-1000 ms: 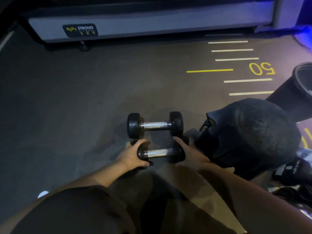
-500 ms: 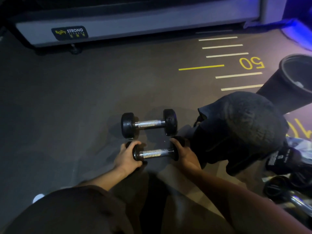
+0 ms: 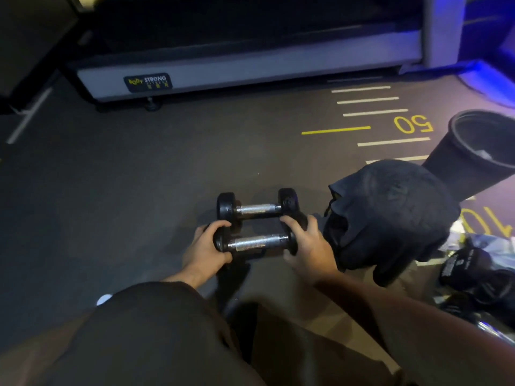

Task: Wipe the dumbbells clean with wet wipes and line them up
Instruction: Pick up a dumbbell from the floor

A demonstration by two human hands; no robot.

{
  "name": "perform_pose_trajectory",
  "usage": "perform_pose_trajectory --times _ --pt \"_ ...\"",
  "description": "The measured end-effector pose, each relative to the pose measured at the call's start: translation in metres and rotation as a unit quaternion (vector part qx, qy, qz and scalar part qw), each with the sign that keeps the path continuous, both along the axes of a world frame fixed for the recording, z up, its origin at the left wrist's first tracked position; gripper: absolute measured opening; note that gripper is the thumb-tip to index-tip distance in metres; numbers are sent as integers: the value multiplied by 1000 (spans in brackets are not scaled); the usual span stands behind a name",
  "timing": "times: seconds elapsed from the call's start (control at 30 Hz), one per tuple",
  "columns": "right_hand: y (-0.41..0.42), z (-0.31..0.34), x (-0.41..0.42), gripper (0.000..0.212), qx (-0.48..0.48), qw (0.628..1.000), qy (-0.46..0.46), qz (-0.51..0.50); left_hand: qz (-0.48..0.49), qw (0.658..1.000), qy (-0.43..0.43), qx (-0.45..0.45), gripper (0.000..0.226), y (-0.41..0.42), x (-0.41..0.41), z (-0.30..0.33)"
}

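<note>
Two small black dumbbells with chrome handles lie side by side on the dark gym floor. The far dumbbell (image 3: 257, 208) lies untouched just beyond the near dumbbell (image 3: 257, 241). My left hand (image 3: 204, 247) grips the near one's left head, fingers curled over its top. My right hand (image 3: 308, 246) grips its right head the same way. The two dumbbells sit almost touching, handles parallel. No wet wipe is visible in either hand.
A black bag (image 3: 390, 215) sits right of the dumbbells. A black bin (image 3: 473, 157) stands beyond it. More dark gear (image 3: 473, 277) lies at the right edge. A treadmill base (image 3: 250, 68) spans the back. Yellow and white floor markings (image 3: 390, 126) lie ahead right.
Both hands closed more firmly round the near dumbbell's heads and moved it closer to the far one. The camera moved nearer and tilted up slightly.
</note>
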State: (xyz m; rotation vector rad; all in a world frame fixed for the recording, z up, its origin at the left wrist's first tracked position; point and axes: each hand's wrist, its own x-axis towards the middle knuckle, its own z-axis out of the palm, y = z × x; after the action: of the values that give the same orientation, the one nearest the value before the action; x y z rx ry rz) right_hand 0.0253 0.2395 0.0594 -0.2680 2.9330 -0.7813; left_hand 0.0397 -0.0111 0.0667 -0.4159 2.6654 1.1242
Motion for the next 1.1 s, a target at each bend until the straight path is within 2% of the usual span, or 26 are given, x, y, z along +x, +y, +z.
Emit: perform_pose_trajectory --times 0.3,0.53,0.7,0.87,1.1 --pt "22 141 -2 76 -29 991 120 -52 -43 986 153 -52 69 19 -12 167" --pt "78 235 23 76 -37 975 201 -80 -73 970 224 -66 64 74 -1 263" --pt "143 268 47 77 7 968 231 -97 -82 965 249 -19 60 135 6 273" --pt "191 251 60 77 7 962 232 -141 -129 958 254 -28 60 187 -7 262" --pt "228 232 36 78 5 963 209 -172 -160 957 239 -28 55 228 -48 247"
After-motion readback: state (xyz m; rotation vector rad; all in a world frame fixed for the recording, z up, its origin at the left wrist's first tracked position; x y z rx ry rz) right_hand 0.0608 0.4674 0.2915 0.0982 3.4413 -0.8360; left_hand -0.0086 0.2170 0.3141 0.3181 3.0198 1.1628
